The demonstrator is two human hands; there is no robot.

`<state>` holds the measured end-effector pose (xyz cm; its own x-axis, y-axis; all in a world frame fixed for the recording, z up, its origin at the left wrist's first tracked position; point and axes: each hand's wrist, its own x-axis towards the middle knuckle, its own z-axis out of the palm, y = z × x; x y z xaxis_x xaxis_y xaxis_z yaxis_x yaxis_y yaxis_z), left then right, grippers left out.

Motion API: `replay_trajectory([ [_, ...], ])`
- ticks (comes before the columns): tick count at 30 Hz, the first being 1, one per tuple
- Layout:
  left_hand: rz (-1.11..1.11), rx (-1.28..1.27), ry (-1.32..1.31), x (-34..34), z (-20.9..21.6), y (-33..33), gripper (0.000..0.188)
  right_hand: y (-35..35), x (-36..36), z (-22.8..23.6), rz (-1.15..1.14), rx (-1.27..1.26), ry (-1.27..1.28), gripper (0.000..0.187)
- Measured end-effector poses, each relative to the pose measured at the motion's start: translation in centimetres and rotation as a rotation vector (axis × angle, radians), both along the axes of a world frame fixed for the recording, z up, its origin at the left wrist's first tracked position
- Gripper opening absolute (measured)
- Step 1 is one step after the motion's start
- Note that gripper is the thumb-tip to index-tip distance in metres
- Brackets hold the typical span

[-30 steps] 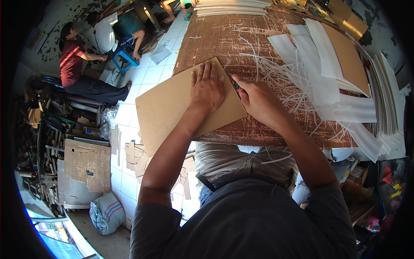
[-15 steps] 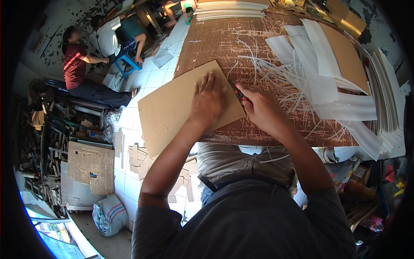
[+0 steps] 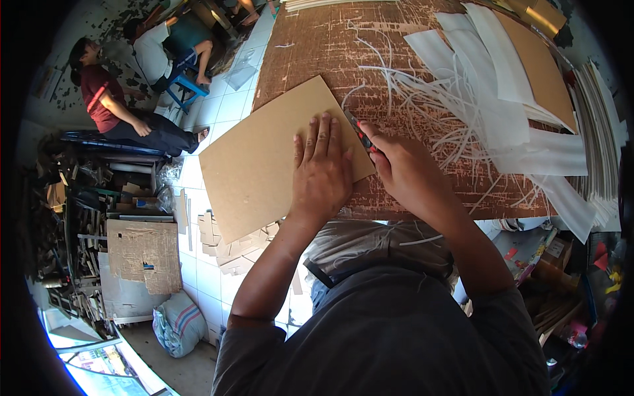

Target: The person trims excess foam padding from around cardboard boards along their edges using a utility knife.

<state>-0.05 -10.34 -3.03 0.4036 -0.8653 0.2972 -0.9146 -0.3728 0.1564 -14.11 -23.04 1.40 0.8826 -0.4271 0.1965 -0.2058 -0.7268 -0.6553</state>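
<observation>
A flat tan cardboard sheet (image 3: 257, 152) lies on the worn brown table (image 3: 304, 63), its left part jutting out past the table's edge. Spread flat on the sheet is my left hand (image 3: 321, 165), fingers apart and pressing down. My right hand (image 3: 406, 168) is wrapped round a red and black utility knife (image 3: 362, 135). The knife sits along the sheet's right edge, its tip pointing away from me. Thin white foam strips (image 3: 436, 112) lie tangled just beyond my right hand.
White foam sheets (image 3: 498, 125) and a brown board (image 3: 536, 72) lie at the table's right, beside a stack of sheets (image 3: 598, 132). On the floor are cardboard offcuts (image 3: 231, 251) and a white sack (image 3: 179, 323). One person (image 3: 105, 99) stands at the left, another (image 3: 155, 53) sits on a blue stool (image 3: 185, 89).
My left hand has flattened on the sheet, fingers straighter. The knife stays at the right edge, slightly farther up it. The person in red has turned and lowered an arm. The whole view has shifted slightly.
</observation>
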Motion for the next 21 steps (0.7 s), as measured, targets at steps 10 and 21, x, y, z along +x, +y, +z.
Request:
replay_trajectory([
  [10,-0.003,-0.025,0.009,-0.1,-0.1,-0.3,0.057,2.2,-4.3,-0.4,-0.001,-0.008,-0.047,0.051],
  [21,0.006,-0.001,-0.023,-0.4,0.0,-0.3,0.057,4.8,-8.5,-0.3,-0.021,0.021,0.062,0.063],
])
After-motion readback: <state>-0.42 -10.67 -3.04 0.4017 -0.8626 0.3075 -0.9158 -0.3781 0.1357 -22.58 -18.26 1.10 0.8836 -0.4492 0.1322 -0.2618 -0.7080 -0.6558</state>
